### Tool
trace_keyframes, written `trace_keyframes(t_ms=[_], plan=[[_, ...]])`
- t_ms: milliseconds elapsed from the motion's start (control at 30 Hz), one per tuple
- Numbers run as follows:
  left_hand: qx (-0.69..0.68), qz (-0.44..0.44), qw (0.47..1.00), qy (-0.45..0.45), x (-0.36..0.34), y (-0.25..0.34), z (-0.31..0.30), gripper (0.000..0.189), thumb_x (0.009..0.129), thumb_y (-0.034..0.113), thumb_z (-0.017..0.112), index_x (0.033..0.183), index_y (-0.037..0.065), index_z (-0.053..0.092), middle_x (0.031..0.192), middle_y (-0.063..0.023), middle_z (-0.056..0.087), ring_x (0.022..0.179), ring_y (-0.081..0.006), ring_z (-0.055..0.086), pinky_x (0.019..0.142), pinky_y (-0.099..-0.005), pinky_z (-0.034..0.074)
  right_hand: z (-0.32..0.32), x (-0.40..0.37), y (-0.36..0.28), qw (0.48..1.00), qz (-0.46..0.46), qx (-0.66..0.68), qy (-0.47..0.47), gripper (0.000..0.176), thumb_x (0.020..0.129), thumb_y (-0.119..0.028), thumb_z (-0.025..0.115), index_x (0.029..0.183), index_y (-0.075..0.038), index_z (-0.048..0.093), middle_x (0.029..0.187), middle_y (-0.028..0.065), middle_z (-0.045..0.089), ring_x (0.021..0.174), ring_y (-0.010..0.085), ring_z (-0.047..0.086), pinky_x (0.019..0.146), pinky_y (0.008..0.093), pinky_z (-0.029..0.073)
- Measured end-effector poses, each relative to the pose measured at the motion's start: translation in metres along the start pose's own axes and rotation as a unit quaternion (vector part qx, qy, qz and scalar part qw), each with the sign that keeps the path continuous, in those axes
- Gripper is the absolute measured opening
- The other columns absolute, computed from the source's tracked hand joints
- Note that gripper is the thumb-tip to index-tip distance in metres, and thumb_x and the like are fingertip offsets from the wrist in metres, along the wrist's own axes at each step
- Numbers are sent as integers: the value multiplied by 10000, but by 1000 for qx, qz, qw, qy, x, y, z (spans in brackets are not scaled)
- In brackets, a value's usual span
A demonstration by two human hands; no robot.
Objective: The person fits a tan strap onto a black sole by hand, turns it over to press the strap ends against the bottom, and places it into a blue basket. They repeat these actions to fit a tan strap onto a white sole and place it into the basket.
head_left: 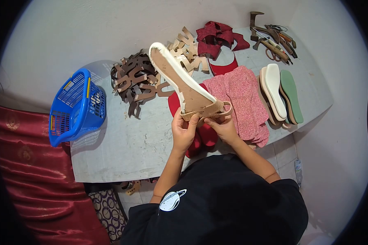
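A white sole with a tan upper (184,87) is held up over the table, its underside lining brown and its long end pointing up and left. My left hand (185,130) pinches the strap end from the left. From the right, my right hand (224,127) grips the same tan strap near its loop. The thumbs of both hands nearly meet. Beneath them lie red shoe forms (209,135), partly covered by the hands. Just right of the hands is a folded pink patterned cloth (243,104).
On the table (122,155) are a blue basket (84,104), dark brown straps (135,75), cream straps (186,51), dark red pieces (214,38), white soles (274,92), green soles (290,96) and several hammers and tools (276,43). A red curtain (32,163) hangs left.
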State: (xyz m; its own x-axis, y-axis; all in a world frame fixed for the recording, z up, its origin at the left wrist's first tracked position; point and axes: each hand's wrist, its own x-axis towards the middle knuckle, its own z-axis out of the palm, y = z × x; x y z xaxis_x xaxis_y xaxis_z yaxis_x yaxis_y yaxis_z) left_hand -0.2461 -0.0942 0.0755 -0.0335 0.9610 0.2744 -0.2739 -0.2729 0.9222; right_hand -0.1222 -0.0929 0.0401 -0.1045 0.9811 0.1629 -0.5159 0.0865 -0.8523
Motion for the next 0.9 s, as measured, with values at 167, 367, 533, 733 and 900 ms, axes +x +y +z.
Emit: trace_keyframes(t_ms=[167, 367, 533, 733, 900], plan=[[-1, -32, 999, -2, -1, 1, -6, 320, 832, 54, 540, 1116, -25, 416, 995, -83, 555, 905, -127, 539, 778, -249, 436, 1, 4, -6, 991, -24, -123, -46, 330, 785, -54, 607, 1070, 42, 471, 1023, 111, 565, 961, 156, 532, 839, 293, 416], [38, 19, 998, 54, -2, -5, 10, 348, 830, 39, 529, 1134, -39, 379, 995, -107, 552, 883, -132, 550, 747, -239, 444, 10, 8, -8, 991, -59, -123, 4, 303, 801, -60, 585, 1055, 45, 458, 1026, 125, 556, 950, 165, 532, 842, 301, 407], [91, 68, 991, 66, 3, -4, 18, 336, 826, 21, 520, 1126, -42, 383, 992, -107, 551, 869, -133, 553, 737, -239, 448, 6, 12, -2, 993, -64, -94, 23, 315, 800, -61, 586, 1061, 45, 446, 1030, 124, 548, 949, 168, 527, 842, 302, 404], [5, 11, 1000, 3, 8, -4, 8, 316, 790, 10, 570, 1079, -17, 444, 982, -107, 548, 891, -159, 560, 781, -277, 455, -13, 23, -7, 971, -152, -180, -34, 307, 760, -47, 617, 1031, -24, 476, 1002, 92, 541, 918, 189, 534, 828, 291, 405], [105, 195, 943, -248, 43, 3, -28, 251, 693, 26, 664, 930, 64, 589, 1087, -150, 472, 1003, -252, 508, 853, -348, 428, -31, 40, -47, 816, -389, -390, -176, 335, 696, -233, 662, 954, -72, 523, 943, 62, 607, 895, 250, 516, 784, 361, 429]])
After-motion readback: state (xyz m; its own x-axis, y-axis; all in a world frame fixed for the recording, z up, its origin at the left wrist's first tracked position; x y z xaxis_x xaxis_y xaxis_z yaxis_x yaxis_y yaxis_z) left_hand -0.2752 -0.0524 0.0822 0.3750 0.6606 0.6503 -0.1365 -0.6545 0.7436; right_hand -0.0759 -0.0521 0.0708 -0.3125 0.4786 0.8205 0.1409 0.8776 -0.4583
